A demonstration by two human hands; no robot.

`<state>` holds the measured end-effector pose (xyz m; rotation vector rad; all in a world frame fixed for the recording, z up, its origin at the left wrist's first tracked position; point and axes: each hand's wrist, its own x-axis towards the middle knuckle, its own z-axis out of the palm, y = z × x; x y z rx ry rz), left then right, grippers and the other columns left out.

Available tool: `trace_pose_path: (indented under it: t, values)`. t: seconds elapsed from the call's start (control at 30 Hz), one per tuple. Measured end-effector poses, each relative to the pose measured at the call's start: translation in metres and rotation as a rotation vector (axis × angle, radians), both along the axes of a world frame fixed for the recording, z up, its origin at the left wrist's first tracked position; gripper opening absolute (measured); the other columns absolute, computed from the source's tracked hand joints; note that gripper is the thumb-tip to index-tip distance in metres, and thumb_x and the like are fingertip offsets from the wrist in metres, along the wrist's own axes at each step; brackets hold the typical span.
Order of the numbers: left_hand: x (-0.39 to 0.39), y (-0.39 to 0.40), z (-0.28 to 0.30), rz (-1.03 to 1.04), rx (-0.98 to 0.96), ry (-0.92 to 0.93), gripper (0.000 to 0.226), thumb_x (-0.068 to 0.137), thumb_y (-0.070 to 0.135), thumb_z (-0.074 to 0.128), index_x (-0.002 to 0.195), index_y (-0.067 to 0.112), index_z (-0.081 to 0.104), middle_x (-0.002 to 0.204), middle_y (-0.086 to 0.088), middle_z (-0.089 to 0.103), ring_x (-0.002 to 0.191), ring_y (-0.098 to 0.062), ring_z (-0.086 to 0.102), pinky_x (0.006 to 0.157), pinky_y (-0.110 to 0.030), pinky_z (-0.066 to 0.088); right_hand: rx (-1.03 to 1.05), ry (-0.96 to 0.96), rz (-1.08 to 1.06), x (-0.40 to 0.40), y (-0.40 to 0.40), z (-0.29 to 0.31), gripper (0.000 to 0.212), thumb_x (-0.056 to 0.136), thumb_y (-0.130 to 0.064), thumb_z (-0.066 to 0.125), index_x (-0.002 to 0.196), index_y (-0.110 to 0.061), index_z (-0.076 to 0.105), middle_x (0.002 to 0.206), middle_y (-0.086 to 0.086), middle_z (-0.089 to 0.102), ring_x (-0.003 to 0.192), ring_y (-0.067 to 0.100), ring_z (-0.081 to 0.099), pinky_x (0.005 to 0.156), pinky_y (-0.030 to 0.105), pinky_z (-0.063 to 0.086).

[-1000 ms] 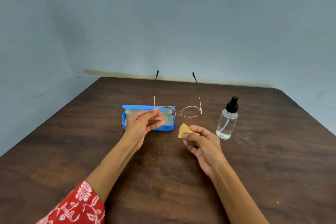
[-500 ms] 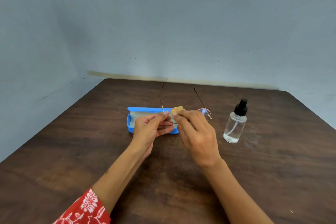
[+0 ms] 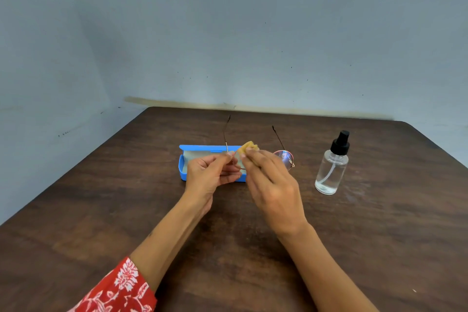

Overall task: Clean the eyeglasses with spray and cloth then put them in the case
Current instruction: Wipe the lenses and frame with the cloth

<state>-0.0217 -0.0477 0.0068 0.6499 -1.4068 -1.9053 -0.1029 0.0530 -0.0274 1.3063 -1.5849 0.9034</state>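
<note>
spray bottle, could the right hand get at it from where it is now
Probably yes, once freed. The spray bottle stands upright on bare table to the right of the right hand, nothing between them, but that hand pinches the cloth against the eyeglasses.

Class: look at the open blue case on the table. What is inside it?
The blue case shows only a pale lining. The left hand and the eyeglasses it holds cover its right end, so that part cannot be seen.
</note>
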Motion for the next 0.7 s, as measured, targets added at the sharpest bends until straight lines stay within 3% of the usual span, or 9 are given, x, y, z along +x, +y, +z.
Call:
trace_pose_path:
  t: [0.17,0.27,0.5,0.7]
  values:
    - [0.000,-0.001,-0.001,0.010,-0.007,0.032,0.020,0.089,0.004,0.056,0.073,0.001,0.066,0.055,-0.003,0.067,0.051,-0.011,0.064,0.051,-0.019,0.054,0.045,0.013,0.021,0.005,0.002,-0.001,0.023,0.086,-0.003,0.052,0.097,0.001,0.072,0.102,0.011,0.070,0.095,0.025,0.065,0.090,0.032,0.051]
    - [0.001,-0.003,-0.001,0.027,0.006,0.010,0.018,0.089,0.007,0.057,0.075,0.000,0.067,0.057,-0.006,0.066,0.053,-0.013,0.065,0.053,-0.020,0.056,-0.018,0.013,-0.060,-0.003,0.002,0.000,0.024,0.095,-0.006,0.050,0.099,0.001,0.072,0.105,0.010,0.070,0.097,0.026,0.066,0.084,0.036,0.053]
    - [0.001,-0.001,0.000,0.003,0.014,0.045,0.019,0.090,0.005,0.056,0.074,0.003,0.067,0.055,-0.001,0.067,0.052,-0.008,0.064,0.051,-0.019,0.054,0.006,0.062,0.034,0.007,-0.002,-0.004,0.023,0.093,-0.003,0.051,0.099,0.001,0.073,0.105,0.011,0.070,0.098,0.025,0.066,0.087,0.035,0.053]
    - [0.000,0.000,-0.002,0.007,0.021,0.015,0.019,0.089,0.008,0.058,0.073,0.001,0.067,0.059,-0.007,0.066,0.054,-0.014,0.064,0.052,-0.019,0.055,-0.043,-0.026,-0.028,0.001,0.000,0.001,0.033,0.100,-0.008,0.039,0.105,0.005,0.069,0.110,0.017,0.067,0.105,0.029,0.062,0.091,0.034,0.050]
